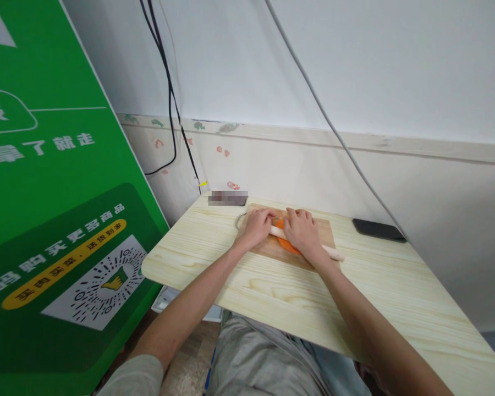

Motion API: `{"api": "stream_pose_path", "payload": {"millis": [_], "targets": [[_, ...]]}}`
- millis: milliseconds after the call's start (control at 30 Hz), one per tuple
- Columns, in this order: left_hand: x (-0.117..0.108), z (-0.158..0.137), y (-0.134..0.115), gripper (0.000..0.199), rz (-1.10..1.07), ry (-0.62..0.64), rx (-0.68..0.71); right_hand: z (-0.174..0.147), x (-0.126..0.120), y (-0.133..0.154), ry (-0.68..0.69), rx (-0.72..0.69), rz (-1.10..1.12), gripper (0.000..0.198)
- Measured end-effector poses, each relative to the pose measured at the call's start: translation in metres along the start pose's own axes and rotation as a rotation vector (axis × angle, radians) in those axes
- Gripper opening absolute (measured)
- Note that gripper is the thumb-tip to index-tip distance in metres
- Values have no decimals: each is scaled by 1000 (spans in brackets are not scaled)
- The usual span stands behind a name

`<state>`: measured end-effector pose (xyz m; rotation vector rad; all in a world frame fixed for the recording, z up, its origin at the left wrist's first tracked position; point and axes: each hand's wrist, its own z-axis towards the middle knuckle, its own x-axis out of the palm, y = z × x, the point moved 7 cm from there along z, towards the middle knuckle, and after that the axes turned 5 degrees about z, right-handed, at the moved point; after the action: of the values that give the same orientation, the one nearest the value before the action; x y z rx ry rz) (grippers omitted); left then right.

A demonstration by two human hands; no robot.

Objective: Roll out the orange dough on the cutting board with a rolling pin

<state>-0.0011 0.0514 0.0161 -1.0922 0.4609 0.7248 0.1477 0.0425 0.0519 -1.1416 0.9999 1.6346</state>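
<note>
A light wooden rolling pin (276, 231) lies slanted across a flat orange piece (289, 246) that looks like dough or clay. Both rest on a wooden cutting board (268, 250). My left hand (256, 225) is closed over the pin's left end. Further right, my right hand (302, 228) presses down on the pin with its fingers bent over it, near the orange piece. The pin's right end sticks out past my right wrist. Part of the orange piece is hidden beneath the pin and my right hand.
On the pale wood-grain table (181, 247), a dark phone (378, 230) lies at the right by the wall. A blurred-out dark object (227, 198) sits at the back left. A grey cable (334, 129) runs down the wall. A green printed panel (66, 192) stands on the left.
</note>
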Motion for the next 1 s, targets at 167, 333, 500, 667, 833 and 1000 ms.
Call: {"api": "stream_pose_path", "payload": {"millis": [167,333,500,667,833,1000], "targets": [[2,0,4,45,-35,11,-39,-23,-9,15,-55,-17,-56,40],[-1,0,1,38,5,-4,-24,-4,-4,4,30,34,-2,44],[-2,0,-2,37,56,10,-25,22,-1,-13,32,95,40,46],[-2,-1,-4,39,65,18,-19,14,-3,-9,4,84,16,46],[-2,-3,-4,42,56,18,-27,-17,-8,8,-54,15,-42,40],[-3,-3,-6,44,64,15,-24,-28,-10,16,-81,-20,-53,40]]}}
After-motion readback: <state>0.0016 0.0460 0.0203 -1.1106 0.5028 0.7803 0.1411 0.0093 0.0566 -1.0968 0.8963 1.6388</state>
